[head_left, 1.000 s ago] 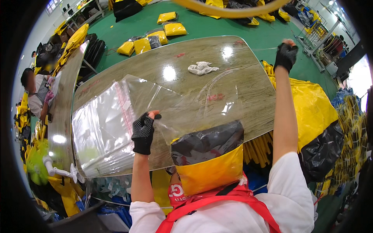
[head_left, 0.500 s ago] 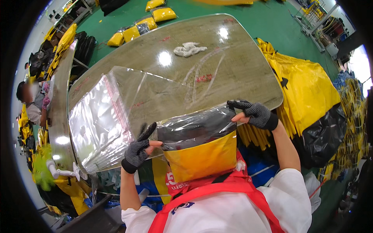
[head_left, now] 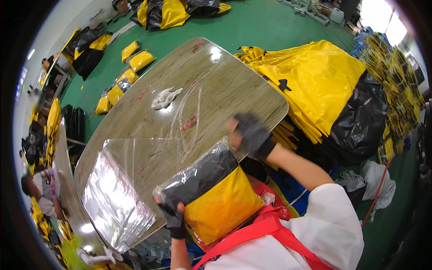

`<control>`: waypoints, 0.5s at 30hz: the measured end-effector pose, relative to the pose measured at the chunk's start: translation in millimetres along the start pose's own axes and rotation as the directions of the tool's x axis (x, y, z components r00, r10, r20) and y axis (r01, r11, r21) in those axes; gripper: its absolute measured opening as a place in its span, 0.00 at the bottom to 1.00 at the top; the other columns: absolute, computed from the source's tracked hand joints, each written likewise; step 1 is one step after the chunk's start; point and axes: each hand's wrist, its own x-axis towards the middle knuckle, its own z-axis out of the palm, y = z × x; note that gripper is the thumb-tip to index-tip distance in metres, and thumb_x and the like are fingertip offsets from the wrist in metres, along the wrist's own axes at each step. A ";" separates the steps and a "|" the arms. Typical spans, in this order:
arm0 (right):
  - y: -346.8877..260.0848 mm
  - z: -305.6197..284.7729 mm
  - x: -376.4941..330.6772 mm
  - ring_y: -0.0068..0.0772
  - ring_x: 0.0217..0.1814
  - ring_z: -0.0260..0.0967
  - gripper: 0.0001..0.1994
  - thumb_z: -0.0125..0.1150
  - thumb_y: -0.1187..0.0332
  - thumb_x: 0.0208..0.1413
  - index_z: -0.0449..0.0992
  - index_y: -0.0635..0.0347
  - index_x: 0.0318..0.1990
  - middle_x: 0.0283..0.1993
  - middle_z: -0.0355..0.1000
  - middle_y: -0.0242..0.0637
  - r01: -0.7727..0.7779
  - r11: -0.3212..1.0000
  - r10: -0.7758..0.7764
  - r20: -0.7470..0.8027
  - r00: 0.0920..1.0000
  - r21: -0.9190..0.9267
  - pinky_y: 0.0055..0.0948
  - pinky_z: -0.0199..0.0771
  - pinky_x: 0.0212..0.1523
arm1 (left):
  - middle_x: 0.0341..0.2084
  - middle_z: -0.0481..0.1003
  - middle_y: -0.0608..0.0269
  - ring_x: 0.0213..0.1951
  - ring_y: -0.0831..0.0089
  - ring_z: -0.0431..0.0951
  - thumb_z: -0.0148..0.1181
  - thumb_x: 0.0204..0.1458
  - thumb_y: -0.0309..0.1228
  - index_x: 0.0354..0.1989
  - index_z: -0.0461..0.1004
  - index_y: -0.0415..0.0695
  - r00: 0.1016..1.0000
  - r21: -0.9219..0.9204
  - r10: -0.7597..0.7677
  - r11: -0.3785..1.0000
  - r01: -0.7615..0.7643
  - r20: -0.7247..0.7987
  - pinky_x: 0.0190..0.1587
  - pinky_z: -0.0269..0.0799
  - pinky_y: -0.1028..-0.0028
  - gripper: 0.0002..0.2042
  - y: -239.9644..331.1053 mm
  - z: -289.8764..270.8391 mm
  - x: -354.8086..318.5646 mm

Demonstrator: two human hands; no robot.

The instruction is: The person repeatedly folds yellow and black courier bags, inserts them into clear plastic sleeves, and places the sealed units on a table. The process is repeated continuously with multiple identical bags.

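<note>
A folded yellow-and-black piece of sheeting in a clear plastic bag (head_left: 220,193) rests against my front at the table's near edge, tilted. My left hand (head_left: 172,215), in a dark fingerless glove, grips the bag's left side with the thumb on top. By the bag's upper right corner is my right hand (head_left: 253,136), gloved the same way and blurred by motion; whether it touches the plastic I cannot tell. To the left, a stack of clear plastic bags (head_left: 114,202) lies on the wood-patterned table (head_left: 225,85).
A crumpled white cloth (head_left: 166,98) lies on the table. Large yellow-and-black sheeting (head_left: 315,85) is heaped at the right. Several packed yellow bundles (head_left: 141,60) sit on the green floor (head_left: 193,33) beyond. Another person (head_left: 42,193) is at a side table on the left.
The bag has tilted, its right side higher. My right hand has come off its upper right corner area in a quick motion; my left hand has moved lower on the left side. The view has turned right.
</note>
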 end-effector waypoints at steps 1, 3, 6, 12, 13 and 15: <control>58.0 13.5 -3.6 0.47 0.44 0.62 0.11 0.56 0.64 0.47 0.69 0.61 0.36 0.41 0.67 0.43 -0.097 0.987 0.130 -0.290 0.948 0.125 0.44 0.63 0.45 | 0.42 0.72 0.61 0.42 0.70 0.72 0.62 0.47 0.41 0.61 0.50 0.37 0.969 -0.210 -0.185 0.953 0.218 0.163 0.52 0.62 0.72 0.38 -44.4 -17.2 -20.0; 135.2 -1.7 -4.9 0.48 0.50 0.64 0.20 0.53 0.65 0.49 0.69 0.63 0.50 0.53 0.65 0.49 -0.452 0.850 0.255 -0.537 0.804 -0.273 0.44 0.65 0.48 | 0.43 0.71 0.65 0.44 0.71 0.71 0.63 0.46 0.37 0.53 0.65 0.40 0.914 -0.154 -0.220 0.946 0.285 0.342 0.50 0.63 0.72 0.26 -4.3 -14.0 -0.8; 221.6 2.1 1.1 0.49 0.50 0.66 0.25 0.51 0.56 0.53 0.65 0.59 0.56 0.56 0.64 0.49 -0.772 0.595 0.725 -0.265 0.636 -0.224 0.43 0.67 0.48 | 0.42 0.71 0.68 0.40 0.74 0.70 0.62 0.46 0.31 0.52 0.68 0.43 0.934 -0.107 -0.247 0.954 0.282 0.260 0.44 0.66 0.74 0.22 -5.6 -33.9 60.7; 213.4 -72.8 -28.2 0.42 0.21 0.63 0.18 0.48 0.58 0.58 0.63 0.63 0.22 0.18 0.64 0.43 -0.498 0.759 0.627 -0.676 0.388 0.419 0.32 0.63 0.27 | 0.47 0.69 0.54 0.47 0.61 0.71 0.40 0.56 0.56 0.55 0.61 0.43 0.988 -0.678 -0.105 0.718 0.157 0.117 0.52 0.67 0.64 0.29 141.7 -50.9 209.6; 161.3 -86.2 -30.0 0.31 0.19 0.59 0.17 0.49 0.60 0.58 0.63 0.61 0.21 0.16 0.59 0.38 -0.277 0.732 0.667 -0.573 0.476 0.622 0.30 0.61 0.24 | 0.47 0.69 0.53 0.48 0.60 0.71 0.38 0.56 0.56 0.53 0.62 0.43 0.966 -0.639 -0.139 0.728 0.250 0.219 0.53 0.66 0.62 0.29 142.2 -42.2 214.4; 61.7 -99.8 -70.5 0.30 0.27 0.60 0.11 0.53 0.62 0.56 0.65 0.58 0.28 0.25 0.61 0.37 -0.270 0.781 0.536 -0.383 0.753 0.563 0.30 0.63 0.28 | 0.48 0.69 0.50 0.51 0.57 0.70 0.34 0.56 0.58 0.49 0.64 0.41 0.878 -0.512 -0.197 0.748 0.423 0.437 0.56 0.64 0.58 0.30 140.8 -16.5 231.5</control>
